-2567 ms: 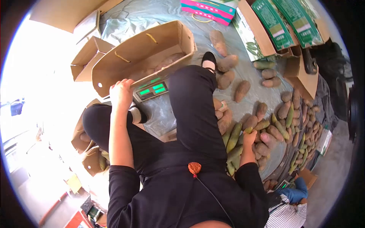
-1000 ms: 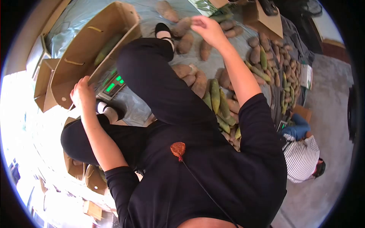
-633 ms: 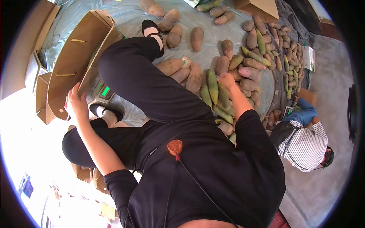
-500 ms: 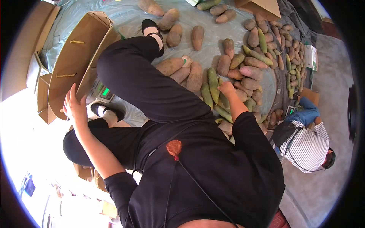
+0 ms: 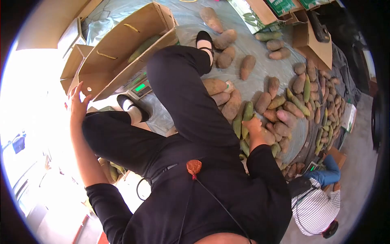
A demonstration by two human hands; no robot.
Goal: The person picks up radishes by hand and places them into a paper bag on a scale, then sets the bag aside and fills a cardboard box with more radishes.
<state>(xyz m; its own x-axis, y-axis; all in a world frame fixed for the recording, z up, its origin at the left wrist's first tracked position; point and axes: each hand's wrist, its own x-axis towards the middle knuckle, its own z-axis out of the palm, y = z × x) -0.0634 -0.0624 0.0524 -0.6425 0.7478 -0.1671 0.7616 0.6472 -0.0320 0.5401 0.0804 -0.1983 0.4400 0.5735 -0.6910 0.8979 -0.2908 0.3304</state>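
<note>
My right hand (image 5: 254, 126) reaches into the pile with its fingers bent round a long green vegetable (image 5: 247, 110). Thick brown-pink root vegetables (image 5: 286, 118) crowd around it, mixed with more green ones. On the other side, my left hand (image 5: 78, 102) is raised with fingers apart at the near end of an open cardboard box (image 5: 118, 46), holding nothing. Inside that box lies a long greenish vegetable (image 5: 143, 49). Beneath its side shows a scale (image 5: 141, 88) with a lit green display.
Loose roots (image 5: 247, 66) lie on the plastic sheet (image 5: 178, 61) beyond my foot. Printed cartons (image 5: 250, 16) stand at the back. A larger heap (image 5: 325, 97) spreads on dark cloth at the right, where another person (image 5: 317, 207) in stripes bends near a second scale (image 5: 312, 166).
The view has swung, so the box, pile and other person appear farther right and lower. My right hand sits closer over the green vegetable; my left stays spread by the box end.
</note>
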